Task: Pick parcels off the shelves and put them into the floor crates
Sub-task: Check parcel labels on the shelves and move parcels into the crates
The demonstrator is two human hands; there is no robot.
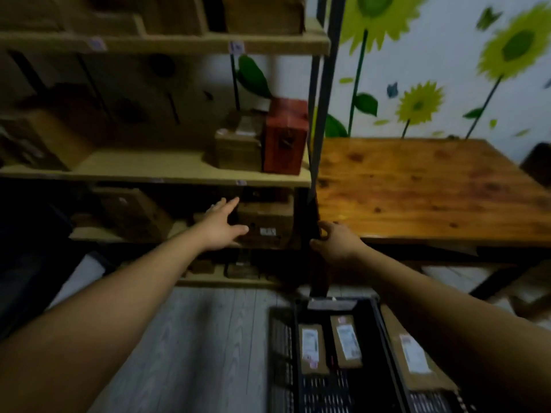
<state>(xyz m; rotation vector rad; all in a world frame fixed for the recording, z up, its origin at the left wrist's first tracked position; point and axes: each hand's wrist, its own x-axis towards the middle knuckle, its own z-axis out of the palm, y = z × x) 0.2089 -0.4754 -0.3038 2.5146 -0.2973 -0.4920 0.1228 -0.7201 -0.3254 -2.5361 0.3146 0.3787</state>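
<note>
A brown cardboard box with a small white label [265, 222] is being reached for at the right end of the lower wooden shelf board [98, 235]. It is sitting close to the front edge, just beside the dark metal upright post [313, 210]. The left hand [222, 225] is being held spread, with straight fingers laid along the box's left side and the thumb on its front face; nothing is being gripped yet. The right hand [334, 239] is being held at the post with fingers loosely curled. Whether the post is being clasped or only neared cannot be told through the blur.

The box's right side is probably being crowded by the post. The box is therefore best being drawn forward over the front edge first, until both sides are being offered to the hands. A two-handed carry is being suggested by its bulk. The black slatted plastic crate [337, 305] is lying on the floor below, with flat brown labelled parcels [313, 347] already inside, so the box is best being lowered beside them, not dropped.
</note>
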